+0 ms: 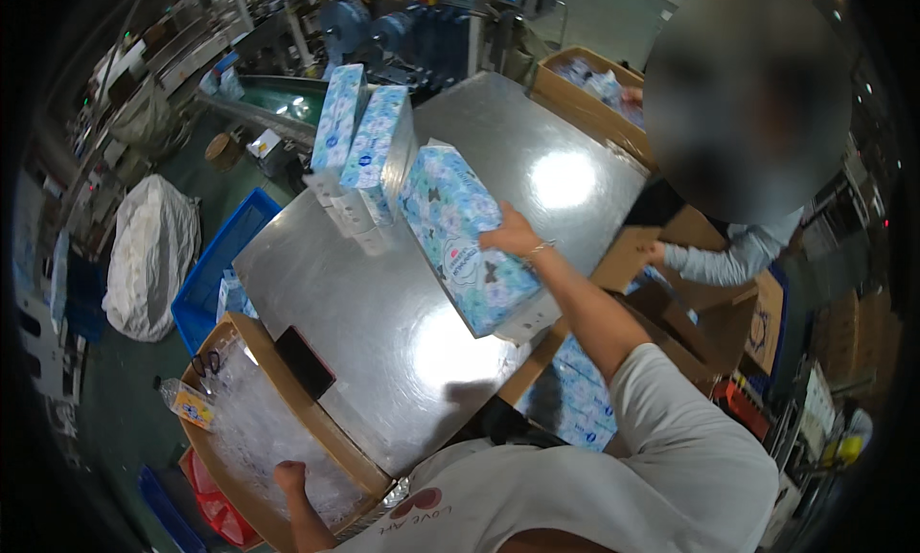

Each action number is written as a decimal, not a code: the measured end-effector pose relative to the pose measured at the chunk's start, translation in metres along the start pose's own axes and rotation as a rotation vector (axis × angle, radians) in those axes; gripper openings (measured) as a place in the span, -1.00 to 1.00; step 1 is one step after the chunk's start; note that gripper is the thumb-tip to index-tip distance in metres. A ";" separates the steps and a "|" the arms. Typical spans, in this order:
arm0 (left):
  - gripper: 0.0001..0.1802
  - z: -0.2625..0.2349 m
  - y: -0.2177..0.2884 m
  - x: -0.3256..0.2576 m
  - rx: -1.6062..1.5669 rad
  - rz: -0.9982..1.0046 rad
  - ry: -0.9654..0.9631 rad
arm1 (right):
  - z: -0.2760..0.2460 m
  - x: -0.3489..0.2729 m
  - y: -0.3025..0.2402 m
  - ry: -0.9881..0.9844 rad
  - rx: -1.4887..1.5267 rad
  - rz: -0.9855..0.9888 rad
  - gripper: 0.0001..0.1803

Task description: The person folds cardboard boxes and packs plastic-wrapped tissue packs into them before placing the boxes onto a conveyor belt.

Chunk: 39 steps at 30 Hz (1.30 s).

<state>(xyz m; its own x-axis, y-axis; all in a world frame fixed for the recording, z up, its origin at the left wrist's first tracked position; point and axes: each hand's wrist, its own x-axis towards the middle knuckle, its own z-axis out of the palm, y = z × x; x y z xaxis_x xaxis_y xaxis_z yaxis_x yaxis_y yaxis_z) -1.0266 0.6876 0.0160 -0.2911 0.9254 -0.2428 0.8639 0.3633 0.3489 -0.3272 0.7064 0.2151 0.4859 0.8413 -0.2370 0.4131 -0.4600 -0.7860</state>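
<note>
My right hand (514, 235) grips a long blue floral pack (460, 232) by its right side. The pack is tilted over the metal table (383, 285), with a white end toward me. My left hand (290, 477) is closed above a cardboard box of clear plastic bags (259, 428). Whatever its fingers may hold is hidden. Two more blue floral packs stand at the table's far left: one pack (340, 117) on the outside, and a second pack (381, 141) beside it, nearer the held pack.
A dark phone-like slab (305, 362) lies by the box, where scissors (206, 363) and a bottle (187, 403) also rest. To my right, a carton (565, 390) contains blue packs. A co-worker's hand (654, 254) touches an open carton (690, 237). A blue crate (222, 256) stands left.
</note>
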 end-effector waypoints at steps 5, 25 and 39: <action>-0.80 -0.081 0.090 -0.042 0.004 0.144 0.370 | -0.086 -0.176 0.066 0.140 0.120 -0.174 0.02; -0.47 0.104 0.545 -0.340 -0.115 1.320 -1.232 | 0.011 -0.340 0.246 -0.461 -0.510 0.255 -0.24; -0.24 -0.015 0.630 0.132 0.202 0.752 0.339 | 0.007 -0.240 0.149 -0.082 -0.291 0.094 -0.41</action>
<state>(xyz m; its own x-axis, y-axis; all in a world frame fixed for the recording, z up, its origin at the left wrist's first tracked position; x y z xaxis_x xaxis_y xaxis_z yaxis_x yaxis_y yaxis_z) -0.5269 1.0403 0.2173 0.3106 0.9069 0.2847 0.9241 -0.3582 0.1329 -0.3875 0.4380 0.1507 0.4741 0.8055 -0.3554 0.5780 -0.5893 -0.5645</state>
